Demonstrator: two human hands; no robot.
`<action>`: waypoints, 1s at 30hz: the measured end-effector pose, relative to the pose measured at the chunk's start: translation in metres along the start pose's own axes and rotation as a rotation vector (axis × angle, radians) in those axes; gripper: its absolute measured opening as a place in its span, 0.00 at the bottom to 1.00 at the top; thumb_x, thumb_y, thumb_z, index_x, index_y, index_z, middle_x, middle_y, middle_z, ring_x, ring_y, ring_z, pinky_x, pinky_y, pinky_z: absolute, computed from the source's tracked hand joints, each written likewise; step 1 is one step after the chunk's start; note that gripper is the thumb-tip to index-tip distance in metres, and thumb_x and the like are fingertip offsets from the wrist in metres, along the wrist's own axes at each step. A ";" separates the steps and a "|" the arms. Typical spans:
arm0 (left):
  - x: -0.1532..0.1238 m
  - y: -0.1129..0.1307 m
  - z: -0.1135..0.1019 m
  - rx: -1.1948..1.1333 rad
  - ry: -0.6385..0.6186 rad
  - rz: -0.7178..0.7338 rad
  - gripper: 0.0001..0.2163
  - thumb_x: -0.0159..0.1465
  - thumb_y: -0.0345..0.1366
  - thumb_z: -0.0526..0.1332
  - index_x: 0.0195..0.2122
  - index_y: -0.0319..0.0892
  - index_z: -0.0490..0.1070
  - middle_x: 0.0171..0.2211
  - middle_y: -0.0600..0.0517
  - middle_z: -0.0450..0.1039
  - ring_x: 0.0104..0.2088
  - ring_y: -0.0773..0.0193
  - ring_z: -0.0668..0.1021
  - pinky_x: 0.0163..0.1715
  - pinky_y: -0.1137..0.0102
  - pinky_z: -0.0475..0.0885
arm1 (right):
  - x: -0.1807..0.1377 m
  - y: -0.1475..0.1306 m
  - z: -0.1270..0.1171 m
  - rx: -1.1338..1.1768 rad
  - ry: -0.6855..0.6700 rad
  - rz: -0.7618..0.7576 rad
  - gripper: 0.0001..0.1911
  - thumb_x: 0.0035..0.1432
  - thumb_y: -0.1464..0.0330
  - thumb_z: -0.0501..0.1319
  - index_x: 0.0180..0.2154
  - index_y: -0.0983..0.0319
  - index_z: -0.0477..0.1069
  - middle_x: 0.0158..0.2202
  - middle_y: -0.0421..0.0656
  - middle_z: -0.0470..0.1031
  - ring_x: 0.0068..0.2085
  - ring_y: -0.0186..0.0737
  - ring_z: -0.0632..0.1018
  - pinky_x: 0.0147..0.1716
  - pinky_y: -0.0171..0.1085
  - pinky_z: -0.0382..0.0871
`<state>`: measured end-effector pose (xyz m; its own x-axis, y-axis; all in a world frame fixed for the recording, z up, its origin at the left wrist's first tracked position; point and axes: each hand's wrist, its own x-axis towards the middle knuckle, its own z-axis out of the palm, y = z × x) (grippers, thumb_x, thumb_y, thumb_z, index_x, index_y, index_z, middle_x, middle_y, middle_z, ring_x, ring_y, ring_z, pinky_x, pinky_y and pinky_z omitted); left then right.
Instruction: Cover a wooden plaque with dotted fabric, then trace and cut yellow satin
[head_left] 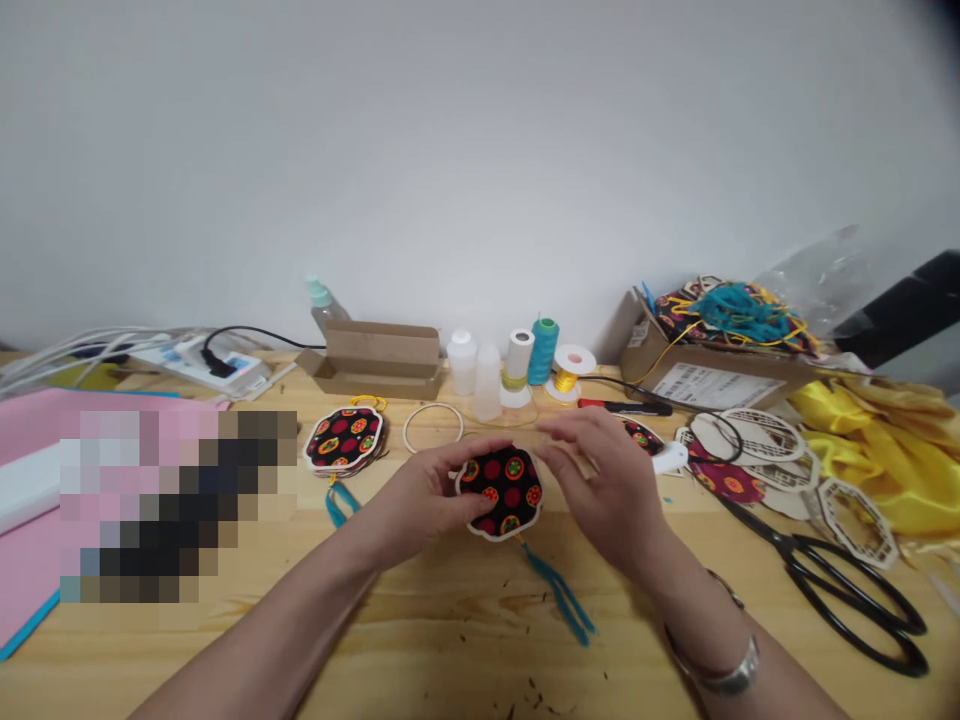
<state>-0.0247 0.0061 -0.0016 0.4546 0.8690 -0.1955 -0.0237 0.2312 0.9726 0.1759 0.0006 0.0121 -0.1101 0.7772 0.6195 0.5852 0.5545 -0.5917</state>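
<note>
A scalloped ornament [506,495] with a pale wooden frame and black fabric patterned in red, yellow and green is held above the table. My left hand [439,495] grips its left side, thumb across the front and fingers along the top edge. From its lower edge hangs a teal tassel [559,592] on a short yellow cord. Beside the ornament's upper right edge, my right hand [600,480] has thumb and forefinger brought close together in a pinch. Whatever lies between those fingertips is too small to make out.
Behind stand white bottles [462,363], a teal thread cone [544,350] and a yellow cord spool [566,378]. A similar ornament [345,440] and a hoop [433,429] lie left. Black scissors [817,575], wooden frames [859,522], yellow cloth [877,450] and a filled cardboard box [705,385] occupy the right.
</note>
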 end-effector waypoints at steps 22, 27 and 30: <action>0.002 0.000 0.008 0.067 0.096 0.020 0.24 0.51 0.26 0.65 0.50 0.50 0.73 0.45 0.55 0.78 0.41 0.60 0.80 0.40 0.66 0.76 | -0.019 -0.018 0.019 -0.593 -0.320 -0.512 0.11 0.61 0.76 0.53 0.29 0.65 0.71 0.28 0.47 0.69 0.32 0.47 0.66 0.30 0.44 0.58; 0.003 -0.004 0.003 0.060 0.095 0.027 0.25 0.52 0.27 0.66 0.52 0.50 0.71 0.46 0.55 0.78 0.42 0.61 0.80 0.44 0.66 0.74 | -0.013 -0.009 0.016 -0.387 -0.181 -0.319 0.09 0.61 0.75 0.54 0.31 0.66 0.71 0.30 0.47 0.71 0.33 0.44 0.67 0.33 0.43 0.62; 0.004 -0.006 0.001 0.088 0.100 0.042 0.25 0.52 0.28 0.66 0.53 0.50 0.71 0.48 0.53 0.77 0.45 0.59 0.79 0.46 0.65 0.73 | -0.008 -0.008 0.010 -0.112 -0.041 -0.095 0.06 0.60 0.75 0.56 0.30 0.65 0.69 0.29 0.44 0.70 0.34 0.39 0.69 0.33 0.39 0.64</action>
<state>-0.0221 0.0078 -0.0080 0.3639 0.9173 -0.1619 0.0399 0.1583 0.9866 0.1639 -0.0071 0.0068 -0.2000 0.7357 0.6471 0.6566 0.5908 -0.4688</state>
